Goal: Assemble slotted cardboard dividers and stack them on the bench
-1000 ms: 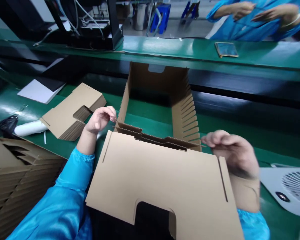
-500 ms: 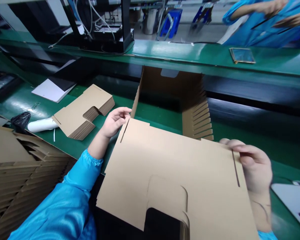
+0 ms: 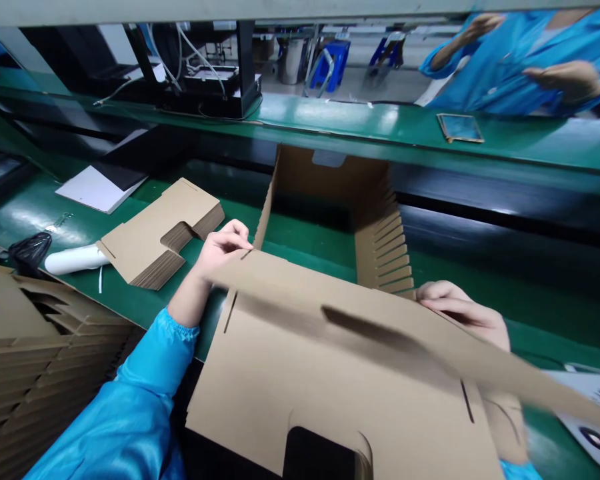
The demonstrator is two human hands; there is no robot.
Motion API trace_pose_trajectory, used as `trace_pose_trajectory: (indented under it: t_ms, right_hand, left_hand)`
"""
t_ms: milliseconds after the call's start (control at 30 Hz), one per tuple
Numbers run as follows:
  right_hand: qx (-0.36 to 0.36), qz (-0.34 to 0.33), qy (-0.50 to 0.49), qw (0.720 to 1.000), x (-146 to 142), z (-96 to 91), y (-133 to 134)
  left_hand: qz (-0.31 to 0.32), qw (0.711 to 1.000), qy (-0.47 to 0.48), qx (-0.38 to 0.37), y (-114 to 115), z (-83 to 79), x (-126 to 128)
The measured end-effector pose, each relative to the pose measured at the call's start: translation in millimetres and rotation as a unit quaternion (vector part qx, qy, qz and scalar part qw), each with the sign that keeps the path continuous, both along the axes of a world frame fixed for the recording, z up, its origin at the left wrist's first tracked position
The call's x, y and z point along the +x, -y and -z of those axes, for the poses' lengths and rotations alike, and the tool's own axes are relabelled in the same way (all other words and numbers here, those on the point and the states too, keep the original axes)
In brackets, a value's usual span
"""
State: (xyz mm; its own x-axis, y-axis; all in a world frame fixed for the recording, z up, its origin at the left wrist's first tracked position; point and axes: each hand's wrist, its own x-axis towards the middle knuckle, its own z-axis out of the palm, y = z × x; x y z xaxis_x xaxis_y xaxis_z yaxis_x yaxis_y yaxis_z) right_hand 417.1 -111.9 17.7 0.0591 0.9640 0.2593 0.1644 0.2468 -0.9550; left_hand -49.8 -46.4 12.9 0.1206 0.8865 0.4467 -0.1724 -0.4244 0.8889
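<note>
Both hands hold a flat cardboard divider (image 3: 300,283), tilted up and blurred. My left hand (image 3: 225,248) pinches its far left corner. Fingers of my right hand (image 3: 463,312) are closed on its far right edge, partly hidden behind the sheet. Beneath it lie more cardboard sheets (image 3: 300,367) of the same kind, with slits near their sides and a cut-out at the near edge. Just beyond my hands stands a cardboard frame (image 3: 367,233) with a row of slots along its right wall.
Another stack of notched cardboard sheets (image 3: 165,220) lies left on the green bench, beside a white roll (image 3: 75,259) and a black plastic bag (image 3: 30,252). Folded cardboard (image 3: 45,373) is piled lower left. A grey device (image 3: 593,427) sits at right. A person in blue (image 3: 520,67) works across the bench.
The top cardboard sheet has swung up off the sheets below, its near edge rising toward me. My right hand has moved left with it. The view has tilted slightly upward.
</note>
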Motion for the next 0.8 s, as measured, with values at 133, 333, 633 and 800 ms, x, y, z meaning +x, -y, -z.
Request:
trace_pose_trajectory:
  t_ms: [133,333,633,800]
  right_hand:
    - [-0.041,0.137,-0.009,0.990,0,13.1,-2]
    - [-0.012,0.136,0.023,0.990,-3,14.0,-4]
    - [-0.023,0.120,-0.006,0.993,-5,14.9,-8]
    - [-0.022,0.144,0.007,0.989,-9,14.2,-6]
  left_hand:
    - [-0.007,1.000,-0.002,-0.009,-4,6.1,2]
    - [-0.047,0.998,0.027,-0.023,-7,12.2,9]
    - [-0.034,0.999,0.025,-0.023,-10,11.1,6]
    - [-0.002,0.999,0.002,-0.043,-10,9.5,1]
